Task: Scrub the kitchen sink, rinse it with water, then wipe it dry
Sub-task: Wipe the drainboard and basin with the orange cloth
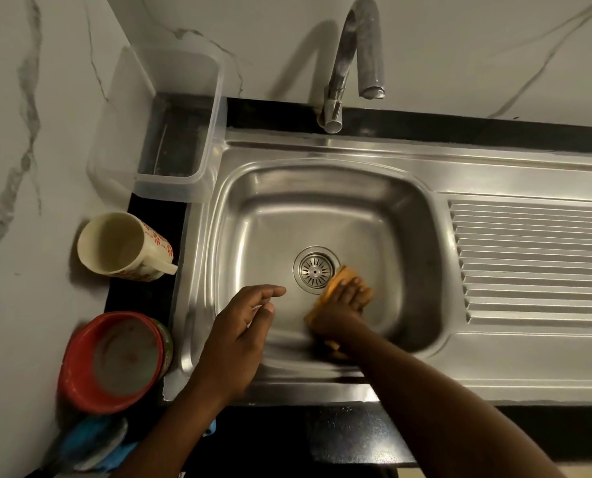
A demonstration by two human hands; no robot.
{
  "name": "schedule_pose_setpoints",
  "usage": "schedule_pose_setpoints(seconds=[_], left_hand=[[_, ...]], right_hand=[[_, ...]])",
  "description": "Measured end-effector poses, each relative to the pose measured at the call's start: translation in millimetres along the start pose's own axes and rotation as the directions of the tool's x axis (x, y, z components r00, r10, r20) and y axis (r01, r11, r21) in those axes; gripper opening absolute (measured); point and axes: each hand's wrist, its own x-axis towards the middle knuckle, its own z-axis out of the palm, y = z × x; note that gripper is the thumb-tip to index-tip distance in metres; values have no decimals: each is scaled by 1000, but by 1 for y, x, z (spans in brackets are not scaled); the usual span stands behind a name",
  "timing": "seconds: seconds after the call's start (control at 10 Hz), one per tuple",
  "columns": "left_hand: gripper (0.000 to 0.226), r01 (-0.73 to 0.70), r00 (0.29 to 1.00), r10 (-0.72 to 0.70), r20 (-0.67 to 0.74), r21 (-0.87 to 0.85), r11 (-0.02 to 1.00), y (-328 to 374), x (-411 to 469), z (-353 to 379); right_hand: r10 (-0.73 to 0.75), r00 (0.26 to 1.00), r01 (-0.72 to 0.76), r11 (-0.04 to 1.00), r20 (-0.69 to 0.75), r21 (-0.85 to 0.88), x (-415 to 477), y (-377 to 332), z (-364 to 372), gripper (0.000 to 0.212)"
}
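A stainless steel sink (325,188) fills the middle of the view, with a round drain strainer (316,269) in its floor. My right hand (339,307) presses an orange cloth (334,282) flat on the basin floor, just right of and below the drain. My left hand (243,331) hovers over the basin's front left corner, holding nothing, its fingers loosely spread. A curved chrome tap (350,60) stands behind the basin; no water runs from it.
A ribbed draining board (536,260) lies right of the basin. On the black counter at the left stand a clear plastic tub (170,125), a cream mug with red flowers (122,246) and a red bowl (115,360). A blue cloth (94,443) lies at the bottom left.
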Motion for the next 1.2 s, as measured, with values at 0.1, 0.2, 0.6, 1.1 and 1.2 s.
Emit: schedule_pose_setpoints(seconds=[0.1, 0.2, 0.6, 1.1, 1.2], left_hand=[[33, 2, 1000, -2, 13, 23, 1000, 2, 2, -2], [33, -1, 1000, 0, 14, 47, 999, 1, 4, -5], [27, 30, 999, -30, -13, 23, 999, -5, 10, -8], [29, 16, 999, -17, -29, -39, 999, 12, 14, 12], [32, 6, 998, -9, -55, -52, 999, 14, 10, 19]], right_hand=[[-171, 980, 163, 983, 99, 88, -5, -42, 21, 113], [-186, 977, 173, 977, 104, 128, 2, -69, 35, 121], [-456, 856, 448, 889, 244, 91, -12, -99, 28, 88], [-611, 625, 739, 664, 485, -116, 0, 38, -52, 31], [-538, 672, 683, 715, 508, -146, -13, 62, -83, 22]])
